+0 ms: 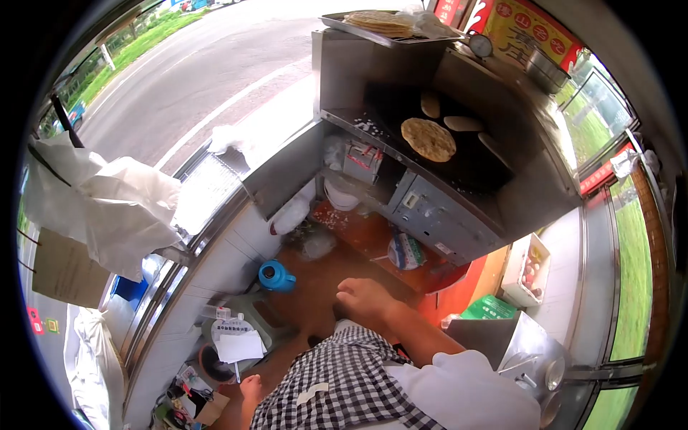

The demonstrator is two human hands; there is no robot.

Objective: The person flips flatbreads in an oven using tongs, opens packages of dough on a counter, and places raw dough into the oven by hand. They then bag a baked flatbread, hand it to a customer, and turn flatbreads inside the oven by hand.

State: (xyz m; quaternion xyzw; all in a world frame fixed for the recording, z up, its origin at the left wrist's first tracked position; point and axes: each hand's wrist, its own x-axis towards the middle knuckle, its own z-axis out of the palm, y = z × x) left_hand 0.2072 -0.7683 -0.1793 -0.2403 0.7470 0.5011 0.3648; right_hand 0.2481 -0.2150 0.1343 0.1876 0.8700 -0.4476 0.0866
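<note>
Only one of my hands shows. My right hand lies back-up on the edge of a black-and-white checked cloth over my lap, its bare forearm running down to a white sleeve. Its fingers curl under, so I cannot see whether they grip anything. My left hand is out of view. Well beyond the hand, a black griddle carries one large browned flatbread and paler pieces of dough around it.
A metal tray with stacked flatbreads tops the steel cart. A blue jug stands on the brown floor. White plastic bags hang at left. A green box, white crate and steel pot sit right. My bare foot shows below.
</note>
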